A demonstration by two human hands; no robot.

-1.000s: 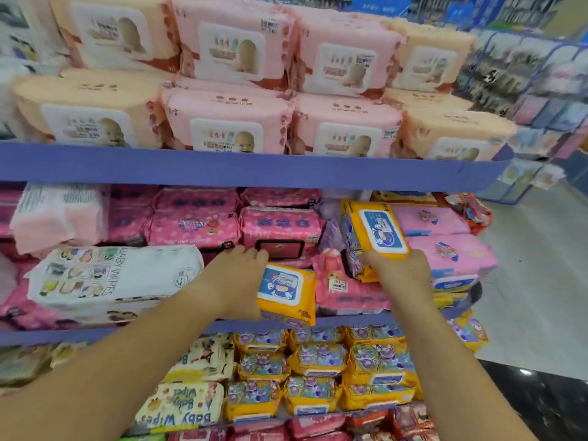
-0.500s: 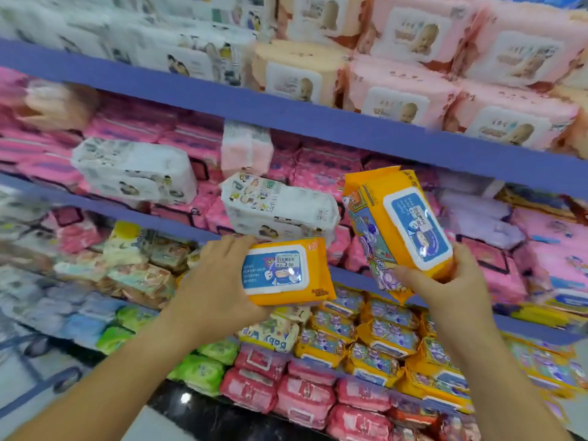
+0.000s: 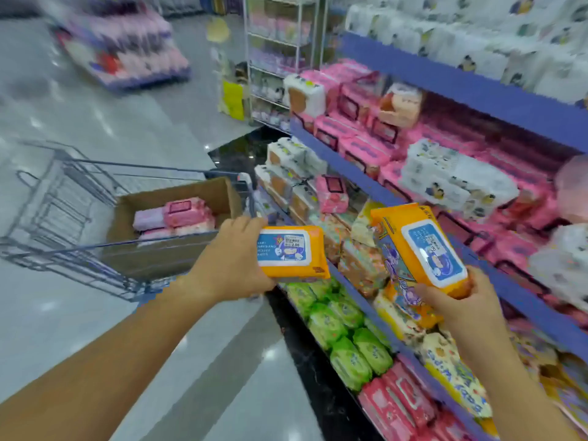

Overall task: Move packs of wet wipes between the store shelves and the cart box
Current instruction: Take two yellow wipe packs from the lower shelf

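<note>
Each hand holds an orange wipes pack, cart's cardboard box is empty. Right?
Not empty: the head view shows pink packs lying in the cardboard box. The left hand grips the left orange pack, the right hand the right orange pack, as stated.

Two orange packs (image 3: 291, 253) (image 3: 423, 249), one box (image 3: 210, 192)

You are holding your left forearm (image 3: 95, 370) and right forearm (image 3: 515, 386) out ahead. Your left hand (image 3: 229, 259) is gripping an orange wipes pack (image 3: 289, 253) by its end, thumb seemingly underneath. Your right hand (image 3: 458, 310) is clasping a second orange pack (image 3: 420, 249) from below, tilted.
</note>
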